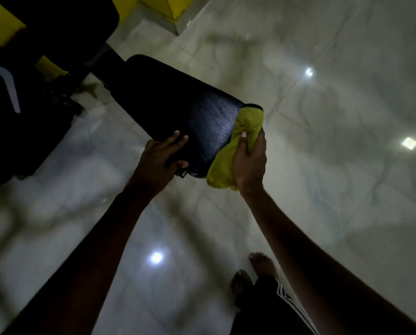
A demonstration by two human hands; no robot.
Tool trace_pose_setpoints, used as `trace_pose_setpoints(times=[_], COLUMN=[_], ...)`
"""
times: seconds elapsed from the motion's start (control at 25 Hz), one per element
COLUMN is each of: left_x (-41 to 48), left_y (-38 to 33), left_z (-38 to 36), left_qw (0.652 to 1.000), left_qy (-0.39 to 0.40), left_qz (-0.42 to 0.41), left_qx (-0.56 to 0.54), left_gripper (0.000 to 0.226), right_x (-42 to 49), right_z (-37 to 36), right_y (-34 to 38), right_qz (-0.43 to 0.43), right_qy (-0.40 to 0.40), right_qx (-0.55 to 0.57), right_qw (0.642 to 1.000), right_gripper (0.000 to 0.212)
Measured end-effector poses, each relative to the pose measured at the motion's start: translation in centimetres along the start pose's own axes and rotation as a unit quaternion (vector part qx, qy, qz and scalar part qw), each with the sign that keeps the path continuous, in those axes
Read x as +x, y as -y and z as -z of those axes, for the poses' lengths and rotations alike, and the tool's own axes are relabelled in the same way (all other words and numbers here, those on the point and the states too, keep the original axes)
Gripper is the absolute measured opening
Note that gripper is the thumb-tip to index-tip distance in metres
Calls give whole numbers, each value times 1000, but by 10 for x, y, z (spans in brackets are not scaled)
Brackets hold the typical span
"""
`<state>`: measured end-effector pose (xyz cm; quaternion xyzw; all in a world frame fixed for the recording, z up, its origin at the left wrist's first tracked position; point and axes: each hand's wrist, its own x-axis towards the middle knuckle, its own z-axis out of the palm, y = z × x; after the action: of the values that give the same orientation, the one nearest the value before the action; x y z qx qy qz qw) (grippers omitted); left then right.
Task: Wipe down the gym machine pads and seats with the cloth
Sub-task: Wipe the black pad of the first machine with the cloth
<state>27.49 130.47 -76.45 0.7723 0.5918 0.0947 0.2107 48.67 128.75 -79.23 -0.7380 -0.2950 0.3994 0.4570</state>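
The right hand (249,163) has its fingers curled round a bunched yellow-green cloth (246,122), the thumb pressed down across the front of it, and holds it against the black seat pad (178,110). Taking the pad's middle as the centre of the dial, the cloth sits at about 4 o'clock. It wraps over the pad's rounded corner, and a loose tail hangs out below the hand toward 5 o'clock.

The left hand (157,163) is at about 7 o'clock on the same pad. Its fingers are fairly straight and lie flat on the top surface, with the thumb along the near rim. It rests there rather than clenching. The two hands are apart, with a strip of bare pad between them.

The pad is tilted and runs from the hands up toward 10 o'clock, where a dark bracket joins it to a second black pad (69,18). Parts of a yellow frame (1,22) show beside that.

Everything stands on a glossy pale tiled floor (323,189) that mirrors several ceiling lights; one bright spot (156,257) lies at 6 o'clock from the pad. Toward 5 o'clock, between the forearms, are the person's bare feet (262,262) and a dark trouser leg (281,301) with white stripes.
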Motion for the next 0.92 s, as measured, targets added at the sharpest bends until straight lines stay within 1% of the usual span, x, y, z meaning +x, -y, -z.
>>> trace_pose_setpoints(times=[0.16,0.28,0.32,0.44,0.48,0.56,0.64,0.68,0.76,0.84,0.92], left_x=[-3,-5,-5,-4,-4,-8,-14,-17,-23,-23,-25], left_y=[-2,-2,-2,4,7,10,9,10,12,13,15], left_z=[0,5,7,11,9,2,-8,-13,-18,-19,-15], left_qw=[999,999,999,999,999,997,990,985,971,954,944], left_qy=[-12,-2,-1,-4,-9,-37,-87,-109,-136,-162,-185], left_qz=[25,24,24,17,18,25,39,52,83,95,108], left_qx=[-33,-37,-40,-48,-47,-64,-104,-125,-177,-233,-251], left_gripper=[65,65,65,63,62,58,59,60,62,52,38], right_x=[-70,-98,-94,-65,-61,-73,-92,-96,-94,-87,-84], right_z=[-8,-8,-7,-7,-8,-9,-2,3,16,31,43], right_y=[-28,-36,-35,-25,-22,-21,-23,-28,-34,-29,-18], right_qz=[7,-10,-6,-14,-16,1,55,86,164,219,267], right_qy=[54,82,73,1,-12,6,58,79,127,172,179], right_qx=[8,26,29,26,21,7,-42,-79,-174,-258,-322], right_qw=[999,996,997,1000,1000,1000,996,990,963,925,890], right_gripper=[56,47,45,48,49,51,55,58,69,78,73])
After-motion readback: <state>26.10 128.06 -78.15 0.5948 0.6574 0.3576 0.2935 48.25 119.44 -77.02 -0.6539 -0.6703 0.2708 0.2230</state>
